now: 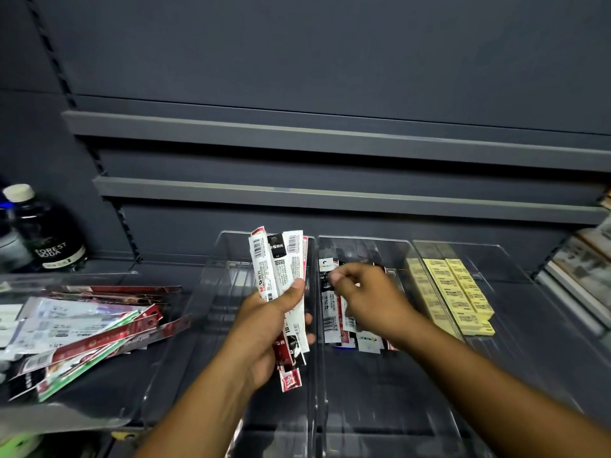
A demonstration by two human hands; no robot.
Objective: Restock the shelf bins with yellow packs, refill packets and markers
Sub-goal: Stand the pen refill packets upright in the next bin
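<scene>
My left hand grips a fanned bunch of refill packets, white, red and black, upright over a clear bin. My right hand hovers over the middle clear bin with fingers curled; whether it pinches anything is unclear. Several refill packets lie in that bin under the hand. Yellow packs are stacked in rows in the right clear bin.
A clear tray at the left holds a loose pile of packets. A dark soda bottle stands behind it. Two grey shelf rails run above the bins. Printed goods sit at the right edge.
</scene>
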